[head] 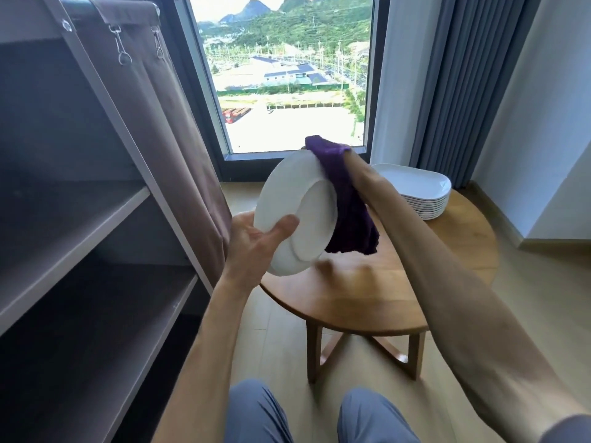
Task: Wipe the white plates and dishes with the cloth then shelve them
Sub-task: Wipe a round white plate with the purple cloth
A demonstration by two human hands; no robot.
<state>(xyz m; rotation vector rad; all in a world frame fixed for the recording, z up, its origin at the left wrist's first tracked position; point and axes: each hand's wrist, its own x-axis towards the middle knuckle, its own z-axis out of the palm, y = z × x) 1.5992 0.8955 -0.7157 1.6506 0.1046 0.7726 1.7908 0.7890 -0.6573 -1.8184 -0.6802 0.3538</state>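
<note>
My left hand (256,239) holds a round white plate (295,215) by its lower rim, tilted up on edge with its underside facing me. A purple cloth (347,215) is pressed against the plate's far face and hangs down past its right edge. My right hand (350,163) is mostly wrapped in the cloth, near the plate's upper rim; only the wrist shows. A stack of several white dishes (415,190) stands at the far right of the round wooden table (367,302).
A grey shelf unit (80,238) with bare shelves stands at the left, its brown fabric curtain (179,148) pulled aside. A large window is straight ahead, and grey drapes (460,91) hang at the right. My knees show at the bottom.
</note>
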